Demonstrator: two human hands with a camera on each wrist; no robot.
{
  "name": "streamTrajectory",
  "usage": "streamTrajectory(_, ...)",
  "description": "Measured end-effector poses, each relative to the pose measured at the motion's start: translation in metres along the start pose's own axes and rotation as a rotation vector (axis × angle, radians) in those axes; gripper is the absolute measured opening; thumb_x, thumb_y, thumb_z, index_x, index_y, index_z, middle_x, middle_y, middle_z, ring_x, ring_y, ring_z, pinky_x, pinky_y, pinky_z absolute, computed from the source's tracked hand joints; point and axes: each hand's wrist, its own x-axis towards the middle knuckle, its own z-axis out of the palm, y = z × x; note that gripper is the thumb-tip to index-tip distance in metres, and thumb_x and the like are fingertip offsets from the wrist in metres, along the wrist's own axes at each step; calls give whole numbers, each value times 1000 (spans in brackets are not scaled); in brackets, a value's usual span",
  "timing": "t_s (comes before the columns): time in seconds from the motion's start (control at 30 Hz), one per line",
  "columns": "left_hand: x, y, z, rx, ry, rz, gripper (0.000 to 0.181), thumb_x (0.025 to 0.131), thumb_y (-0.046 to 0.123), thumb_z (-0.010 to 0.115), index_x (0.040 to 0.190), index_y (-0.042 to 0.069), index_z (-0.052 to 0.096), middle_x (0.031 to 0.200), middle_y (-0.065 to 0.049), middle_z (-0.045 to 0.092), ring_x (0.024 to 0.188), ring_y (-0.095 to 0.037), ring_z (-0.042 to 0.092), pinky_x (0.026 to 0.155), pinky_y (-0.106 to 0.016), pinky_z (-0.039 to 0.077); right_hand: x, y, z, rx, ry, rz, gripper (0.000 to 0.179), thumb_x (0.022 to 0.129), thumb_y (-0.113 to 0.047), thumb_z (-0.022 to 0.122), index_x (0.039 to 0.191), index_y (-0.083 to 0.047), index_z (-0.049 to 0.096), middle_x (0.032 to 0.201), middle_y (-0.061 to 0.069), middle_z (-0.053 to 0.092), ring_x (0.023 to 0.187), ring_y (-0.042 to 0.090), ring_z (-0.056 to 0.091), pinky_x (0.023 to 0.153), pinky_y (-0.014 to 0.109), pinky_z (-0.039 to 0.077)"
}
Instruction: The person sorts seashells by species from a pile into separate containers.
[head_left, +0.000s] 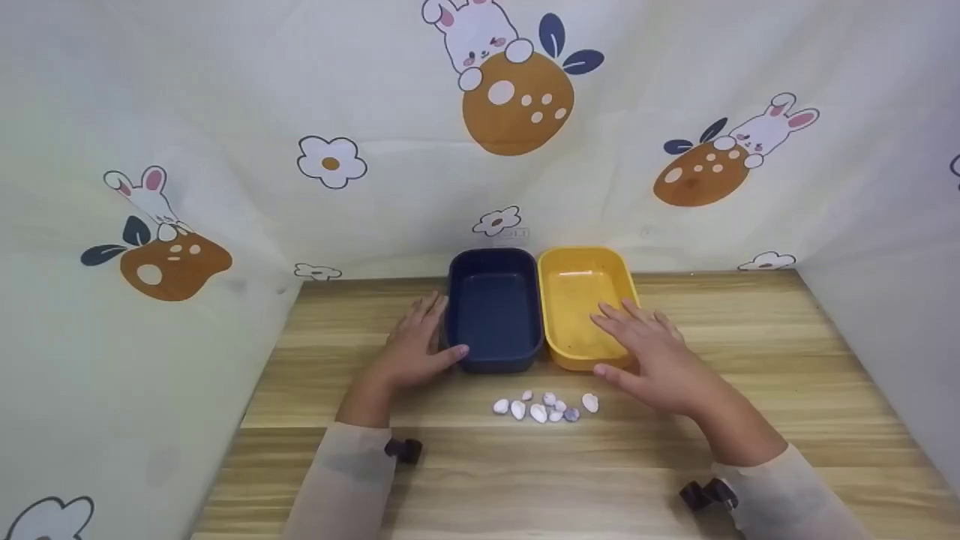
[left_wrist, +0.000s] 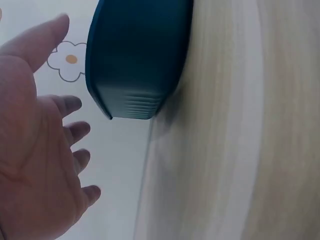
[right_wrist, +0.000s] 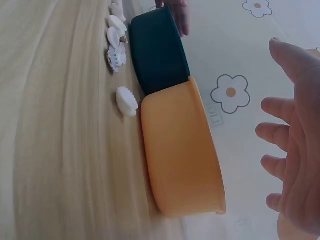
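A dark blue bin [head_left: 495, 315] and a yellow bin [head_left: 577, 300] stand side by side on the table, both with nothing inside. My left hand [head_left: 416, 345] is at the blue bin's left side, fingers spread and thumb over its near left corner. In the left wrist view the left palm [left_wrist: 35, 160] shows with nothing in it. My right hand [head_left: 652, 352] hovers over the yellow bin's right side, fingers apart. The right wrist view shows that hand [right_wrist: 300, 145] holding nothing. Several small white and purplish seashells [head_left: 538, 412] lie in a loose cluster in front of the bins.
The wood-grain table [head_left: 525, 487] ends at a pale curtain [head_left: 390, 90] printed with rabbits and flowers, rising behind the bins and along both sides. Dark wrist-mounted devices [head_left: 707, 495] sit on both sleeves.
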Motion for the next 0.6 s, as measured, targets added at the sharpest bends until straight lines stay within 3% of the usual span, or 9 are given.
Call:
streamTrajectory(0.23,3,-9,4,-86,-45,34,101,96,70,64,173,23,20,183,-4,10,169,-39,8,131,-71,18,-7,0,-1,33,14,-21,79,99,-75,56,165,-35,41,176,-7,34,167,35,22,132,72,12)
streamTrajectory(0.37,4,-12,5,-126,-60,47,102,95,71,66,173,25,19,183,-1,8,169,-37,12,131,-69,22,-7,-3,0,77,57,-48,68,98,-65,67,158,-35,53,166,-4,51,160,33,39,128,67,32)
streamTrajectory(0.5,4,-14,7,-172,-63,45,102,95,69,67,173,26,18,183,1,7,168,-36,13,131,-69,22,-7,-3,1,136,106,-92,53,95,-50,80,144,-32,67,144,-6,68,138,24,61,115,55,52)
streamTrajectory(0.6,3,-16,8,-211,-71,39,102,95,67,69,173,27,17,183,1,6,168,-38,14,130,-70,22,-6,-1,4,179,109,-118,47,95,-45,81,138,-27,71,132,-6,73,125,16,68,106,47,59)
